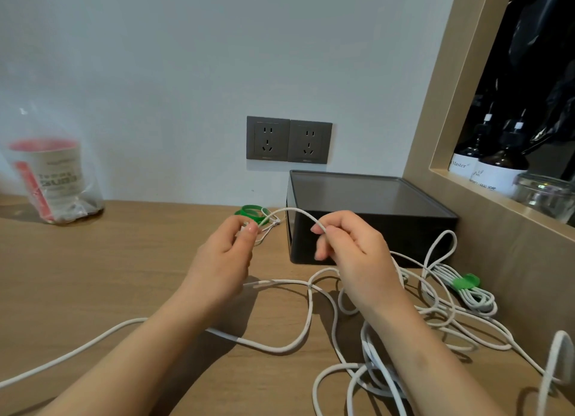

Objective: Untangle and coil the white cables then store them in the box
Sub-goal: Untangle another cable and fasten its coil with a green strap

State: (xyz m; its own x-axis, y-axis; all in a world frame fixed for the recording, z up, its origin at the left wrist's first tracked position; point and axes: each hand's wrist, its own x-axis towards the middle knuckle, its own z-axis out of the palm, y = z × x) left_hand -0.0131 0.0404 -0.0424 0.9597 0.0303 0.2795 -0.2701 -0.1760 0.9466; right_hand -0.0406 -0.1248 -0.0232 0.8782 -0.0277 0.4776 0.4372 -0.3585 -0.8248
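Observation:
Loose white cables (308,319) sprawl in tangled loops over the wooden desk (109,275), from the left edge to the right. My left hand (224,260) pinches one end of a white cable near its plug. My right hand (351,250) pinches the same cable a little further along, so a short arc of it (289,211) rises between the two hands. The dark box (367,210) stands just behind my right hand with its lid on. One white cable lies coiled and bound with a green tie (465,283) to the right of the box.
Green cable ties (250,212) lie on the desk behind my left hand. A plastic bag holding a cup (49,179) stands at the back left. Two wall sockets (288,140) sit above the box. Bottles (494,163) and a glass jar (547,194) fill the shelf niche at right.

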